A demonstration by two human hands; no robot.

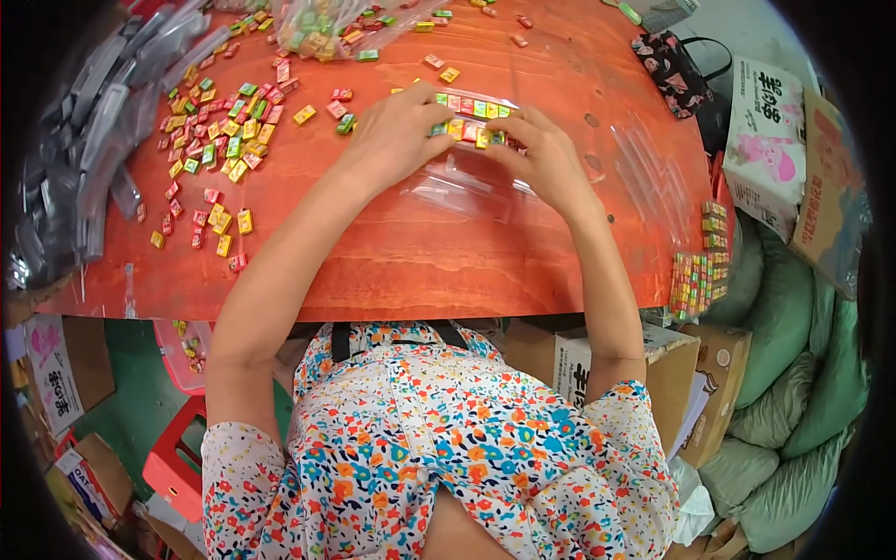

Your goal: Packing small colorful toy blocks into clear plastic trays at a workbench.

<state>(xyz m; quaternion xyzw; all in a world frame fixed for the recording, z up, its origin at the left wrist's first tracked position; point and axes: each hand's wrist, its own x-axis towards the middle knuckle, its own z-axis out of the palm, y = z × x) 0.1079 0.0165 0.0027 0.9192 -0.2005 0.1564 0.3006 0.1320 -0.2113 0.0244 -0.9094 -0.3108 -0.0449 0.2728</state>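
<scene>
Over the far middle of the orange-red table (420,266), my left hand (397,129) and my right hand (541,149) pinch the two ends of a short row of small wrapped candies (469,133), red, yellow and green. Just behind it, a second row of candies (474,107) lies in a narrow clear plastic sleeve (490,96). My fingers cover the ends of the held row. Clear empty sleeves (457,191) lie flat just below my hands.
Loose candies (229,131) spread across the left, near a bag of candies (313,33). Grey-clear plastic packages (98,121) pile along the left edge. More clear sleeves (649,177) lie right, beyond them stacked candy rows (693,285). A black patterned bag (670,70) sits at the far right.
</scene>
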